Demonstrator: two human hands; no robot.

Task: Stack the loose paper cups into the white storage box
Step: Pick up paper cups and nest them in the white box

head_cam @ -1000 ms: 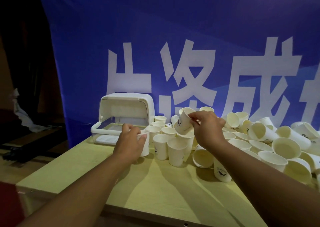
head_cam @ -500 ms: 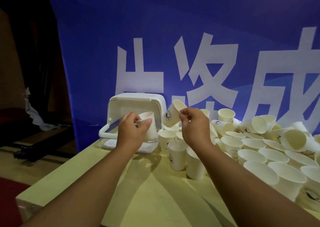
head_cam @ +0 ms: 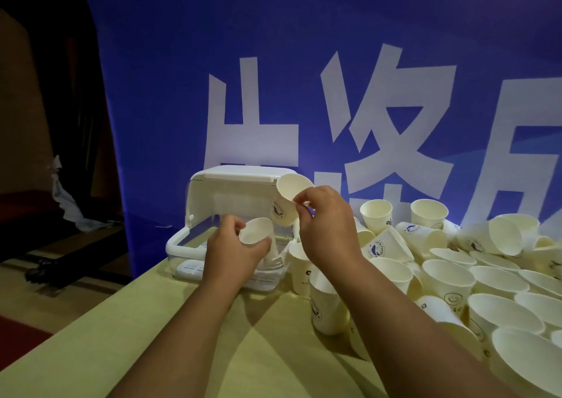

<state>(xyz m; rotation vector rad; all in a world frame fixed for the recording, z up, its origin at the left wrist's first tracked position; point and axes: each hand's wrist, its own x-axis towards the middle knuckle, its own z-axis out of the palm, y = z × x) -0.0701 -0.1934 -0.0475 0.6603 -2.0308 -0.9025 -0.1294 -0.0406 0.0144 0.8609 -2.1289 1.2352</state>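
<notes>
Big blue banner (head_cam: 304, 47) with huge white characters fills the back; pale wooden table (head_cam: 146, 355) up front; off left it's dark, a white cloth (head_cam: 65, 203) crumpled low; red floor (head_cam: 18, 335) bottom-left.

2 hands (head_cam: 234, 251), 2 held cups (head_cam: 287, 196), 1 box (head_cam: 240, 181), approx. 20+ loose cups (head_cam: 447, 279).

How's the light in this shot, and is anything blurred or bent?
Head view: dim light; arm shadows cross the table; left of the blue banner is nearly black; the banner's edge bows from the wide lens; lower-right paper cups look soft.
</notes>
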